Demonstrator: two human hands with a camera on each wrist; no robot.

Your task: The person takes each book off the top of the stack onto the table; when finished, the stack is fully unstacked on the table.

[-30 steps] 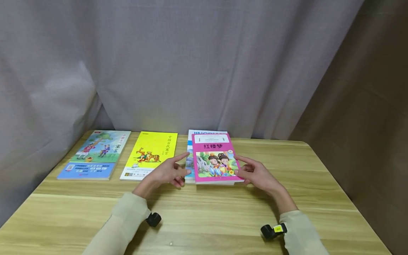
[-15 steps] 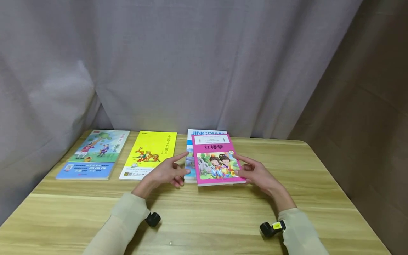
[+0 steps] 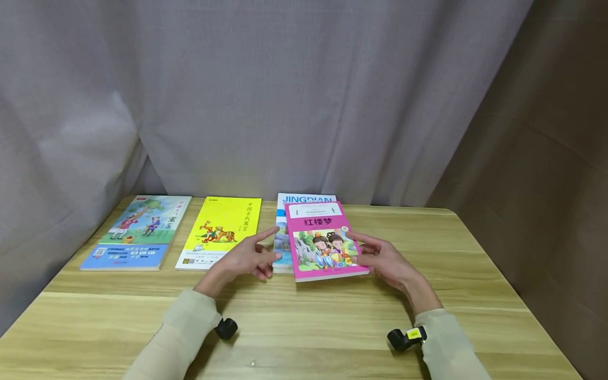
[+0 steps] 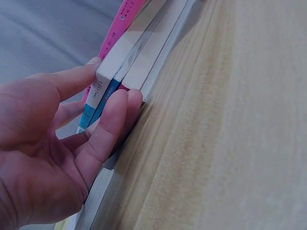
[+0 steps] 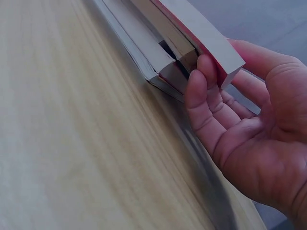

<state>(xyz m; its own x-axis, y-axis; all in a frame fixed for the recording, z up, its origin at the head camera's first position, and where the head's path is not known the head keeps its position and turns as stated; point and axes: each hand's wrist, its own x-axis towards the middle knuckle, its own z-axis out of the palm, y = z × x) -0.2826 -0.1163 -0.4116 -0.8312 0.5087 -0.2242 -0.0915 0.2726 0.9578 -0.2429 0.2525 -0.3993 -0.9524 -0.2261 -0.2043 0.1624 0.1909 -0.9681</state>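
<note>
A pink children's book [image 3: 315, 222] lies askew over a blue-and-white book [image 3: 282, 256], part of a stack near the table's back edge. My right hand [image 3: 388, 262] pinches the pink book by its right side near the front corner, thumb above and fingers under it. In the right wrist view a gap shows between the raised pink book [image 5: 204, 36] and the books [image 5: 144, 48] below. My left hand [image 3: 244, 258] rests against the stack's left side, index finger stretched out. Its thumb touches a corner of the blue-spined book [image 4: 98, 91] in the left wrist view.
A yellow book [image 3: 228, 216] and a green-and-blue book [image 3: 135, 232] lie flat to the left of the stack. Behind the wooden table [image 3: 304, 327] hangs a grey curtain [image 3: 247, 95]. Black wrist cameras sit at both sleeves.
The pink book has slid toward me and turned slightly, uncovering more of the blue-and-white book's title. My right hand moves with it; my left hand stays at the stack's side.
</note>
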